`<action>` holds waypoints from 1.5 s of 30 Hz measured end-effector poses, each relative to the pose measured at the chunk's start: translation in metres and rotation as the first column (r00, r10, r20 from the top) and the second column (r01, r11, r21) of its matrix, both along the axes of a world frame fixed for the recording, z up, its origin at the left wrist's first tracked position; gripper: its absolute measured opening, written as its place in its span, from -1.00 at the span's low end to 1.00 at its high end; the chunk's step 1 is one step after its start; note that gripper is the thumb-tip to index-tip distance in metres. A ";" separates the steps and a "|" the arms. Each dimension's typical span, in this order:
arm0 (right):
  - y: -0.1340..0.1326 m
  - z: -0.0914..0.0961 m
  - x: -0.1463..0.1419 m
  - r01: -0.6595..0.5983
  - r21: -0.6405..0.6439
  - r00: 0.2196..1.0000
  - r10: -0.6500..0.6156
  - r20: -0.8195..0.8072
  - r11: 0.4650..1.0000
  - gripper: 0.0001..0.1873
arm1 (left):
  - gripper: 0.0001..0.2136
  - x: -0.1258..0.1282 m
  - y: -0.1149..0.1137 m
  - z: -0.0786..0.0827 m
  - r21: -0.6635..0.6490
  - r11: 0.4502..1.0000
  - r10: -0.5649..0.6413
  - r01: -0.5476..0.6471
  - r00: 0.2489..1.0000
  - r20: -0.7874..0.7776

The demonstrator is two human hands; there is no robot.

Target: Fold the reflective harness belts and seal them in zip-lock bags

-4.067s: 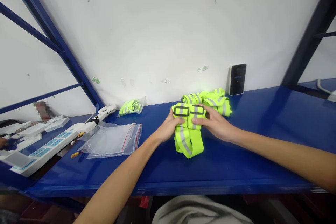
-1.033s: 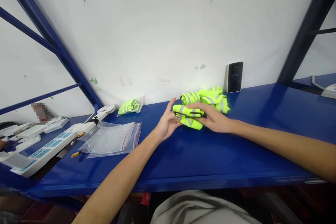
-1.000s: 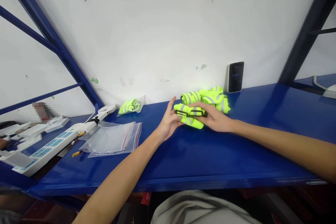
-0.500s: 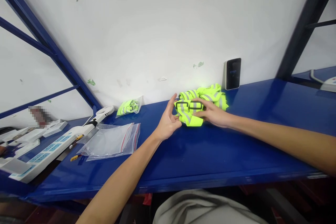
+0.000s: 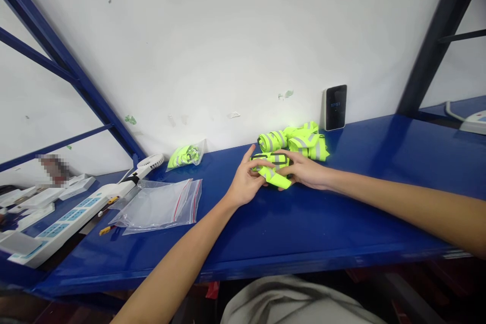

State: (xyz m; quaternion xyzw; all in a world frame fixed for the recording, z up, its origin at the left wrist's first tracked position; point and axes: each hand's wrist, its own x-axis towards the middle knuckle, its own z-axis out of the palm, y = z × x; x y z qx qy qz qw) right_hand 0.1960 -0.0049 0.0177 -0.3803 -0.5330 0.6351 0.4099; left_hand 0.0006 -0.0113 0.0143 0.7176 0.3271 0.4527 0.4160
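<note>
- Neon-yellow reflective vest [image 5: 271, 169], folded into a narrow bundle with grey strips and a black buckle showing, sits between the person's hands at the back half of a blue steel shelf [image 5: 341, 223]
- Left hand [image 5: 245, 182] grasps the bundle's left end, fingers bent over it, thumb raised
- Right hand [image 5: 306, 172] grasps it from the right, fingers laid across the top
- Pile of folded vests [image 5: 299, 142] lies just behind the bundle, near a black-faced digital clock [image 5: 334, 107] propped against a white wall [image 5: 228, 35]
- Clear bag [image 5: 186, 156] holding a neon-yellow vest lies against the wall, left of the hands
- Empty zip bag [image 5: 157, 206] with red seals lies flat in front of it
- White power strip [image 5: 64, 228] and small white fan [image 5: 150, 162] sit further left
- Grey cloth [image 5: 288, 304] fills the bottom edge, below the shelf
</note>
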 end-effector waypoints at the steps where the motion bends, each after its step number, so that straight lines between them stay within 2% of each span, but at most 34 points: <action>1: -0.002 0.000 -0.001 0.002 -0.005 1.000 -0.002 0.005 1.000 -0.27 | -0.78 -0.001 0.000 -0.001 0.003 1.000 0.006 -0.006 1.000 -0.009; 6: -0.002 -0.003 -0.001 -0.062 0.067 0.998 0.063 -0.005 0.996 -0.41 | -0.79 -0.003 0.005 -0.003 -0.005 0.998 0.055 -0.055 0.998 -0.015; 8: 0.000 -0.005 0.000 -0.070 0.085 0.997 0.072 -0.022 0.994 -0.46 | -0.83 -0.003 0.007 -0.003 0.048 0.994 0.095 -0.094 0.995 -0.020; 12: 0.006 -0.008 0.002 -0.042 0.061 0.998 0.045 -0.041 0.997 -0.39 | -0.96 -0.001 0.011 -0.001 0.216 0.962 0.177 -0.167 0.984 -0.027; 15: 0.006 -0.007 0.004 -0.054 0.059 0.997 0.057 -0.049 0.997 -0.38 | -0.95 0.001 0.011 0.000 0.249 0.950 0.198 -0.188 0.980 -0.018; 19: 0.000 0.000 0.005 -0.180 0.042 0.974 0.184 -0.133 0.983 -0.51 | -0.85 0.000 0.011 -0.001 0.304 0.926 0.251 -0.222 0.966 -0.060; 21: -0.002 0.002 0.005 -0.213 0.060 0.968 0.219 -0.120 0.975 -0.52 | -0.86 -0.001 0.011 -0.003 0.348 0.910 0.277 -0.227 0.956 -0.100; 24: -0.003 -0.001 0.003 -0.150 0.135 0.988 0.152 -0.006 0.979 -0.46 | -0.88 -0.003 0.012 -0.004 0.393 0.893 0.281 -0.217 0.953 -0.110; 29: -0.002 -0.007 -0.002 -0.096 0.181 0.995 0.097 0.003 0.979 -0.61 | -0.79 -0.006 0.009 0.003 0.483 0.860 0.277 -0.163 0.945 -0.174; 32: -0.005 -0.006 -0.007 -0.028 0.131 0.998 0.036 -0.054 0.991 -0.65 | -0.73 -0.009 0.008 0.007 0.590 0.796 0.362 -0.137 0.888 -0.283; 37: -0.010 -0.002 -0.014 0.003 0.042 0.992 0.003 -0.128 0.999 -0.71 | -0.62 -0.009 0.007 0.011 0.656 0.721 0.558 -0.223 0.748 -0.360; 41: -0.006 -0.002 -0.012 0.053 0.136 0.995 -0.040 -0.092 0.989 -0.65 | -0.57 -0.005 0.003 0.014 0.701 0.679 0.618 -0.219 0.686 -0.385; 45: -0.004 -0.003 -0.009 0.013 0.216 1.000 -0.007 -0.029 0.976 -0.61 | -0.60 -0.006 0.002 0.018 0.704 0.688 0.633 -0.174 0.619 -0.466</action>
